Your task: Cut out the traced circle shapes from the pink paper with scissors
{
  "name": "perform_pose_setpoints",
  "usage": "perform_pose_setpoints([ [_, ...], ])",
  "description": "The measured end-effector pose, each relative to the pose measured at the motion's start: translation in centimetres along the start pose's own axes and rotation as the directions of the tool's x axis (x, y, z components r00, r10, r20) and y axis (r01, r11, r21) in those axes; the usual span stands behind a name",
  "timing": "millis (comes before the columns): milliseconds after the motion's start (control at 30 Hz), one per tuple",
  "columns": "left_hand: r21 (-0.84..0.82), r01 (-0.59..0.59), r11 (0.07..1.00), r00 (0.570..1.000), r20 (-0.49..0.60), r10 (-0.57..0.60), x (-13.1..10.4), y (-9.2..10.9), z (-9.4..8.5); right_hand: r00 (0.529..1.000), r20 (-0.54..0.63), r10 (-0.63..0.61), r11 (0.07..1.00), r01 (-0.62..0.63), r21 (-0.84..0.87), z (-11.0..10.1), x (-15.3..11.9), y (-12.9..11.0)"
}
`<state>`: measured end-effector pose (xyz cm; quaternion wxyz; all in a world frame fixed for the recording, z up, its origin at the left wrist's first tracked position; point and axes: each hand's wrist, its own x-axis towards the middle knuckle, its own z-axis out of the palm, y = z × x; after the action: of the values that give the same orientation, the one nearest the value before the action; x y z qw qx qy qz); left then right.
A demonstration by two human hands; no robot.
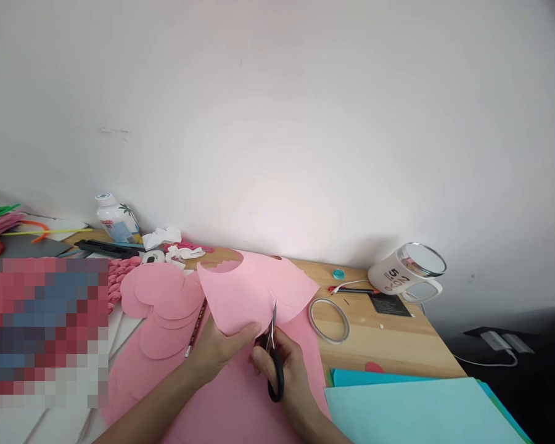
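A pink paper sheet (pixel 245 287) with rounded cut-outs along its edge is held up above the table. My left hand (pixel 219 348) pinches its lower edge, thumb on top. Black-handled scissors (pixel 276 370) are in my right hand (pixel 289 367), fingers wrapped round the handles, blades pointing up at the sheet's right part. Faint round outlines show on the sheet. Several pink paper circles (pixel 160 308) lie overlapping to the left, and a larger pink sheet (pixel 240 401) lies beneath my hands. A patterned pencil (pixel 195 330) rests left of the held sheet.
Right side: a roll of tape (pixel 329 341), a white mug (pixel 404 271), a red-and-black pen (pixel 354 290), a black card (pixel 390 304) and blue paper (pixel 416 410). Back left: a white bottle (pixel 117 221), crumpled tissue (pixel 161 237) and a black cutter (pixel 106 248). A wall stands behind.
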<state>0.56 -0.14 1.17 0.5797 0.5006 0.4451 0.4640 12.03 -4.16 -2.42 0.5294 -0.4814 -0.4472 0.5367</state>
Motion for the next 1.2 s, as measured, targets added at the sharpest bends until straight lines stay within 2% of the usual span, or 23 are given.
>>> perform_pose_setpoints([
  [133,0.006,0.018,1.000,1.000,0.025,-0.018,0.0,0.0,-0.1,1.000,0.014,0.028,1.000,-0.028,-0.006,-0.1,-0.1,-0.6],
  [267,-0.017,0.057,0.998,0.994,0.097,-0.055,-0.1,0.1,-0.1,1.000,0.014,0.028,1.000,-0.028,-0.005,-0.1,-0.2,-0.8],
  [433,-0.049,0.017,0.999,0.999,0.050,-0.015,0.0,0.0,0.0,1.000,0.008,0.009,1.000,-0.009,-0.017,-0.1,-0.3,-0.4],
  [733,-0.102,0.088,0.991,0.988,0.136,-0.073,0.0,0.0,-0.1,1.000,0.015,0.012,1.000,-0.012,0.007,-0.1,-0.4,0.0],
  [933,-0.127,0.052,0.991,0.993,0.115,-0.037,0.3,-0.3,-0.3,0.999,-0.011,0.038,0.999,-0.037,0.019,0.0,-0.4,0.0],
  [1200,-0.105,0.088,0.991,0.981,0.183,-0.068,0.6,-0.8,-1.1,0.999,-0.006,0.040,0.998,-0.040,0.039,0.0,-0.3,0.3],
])
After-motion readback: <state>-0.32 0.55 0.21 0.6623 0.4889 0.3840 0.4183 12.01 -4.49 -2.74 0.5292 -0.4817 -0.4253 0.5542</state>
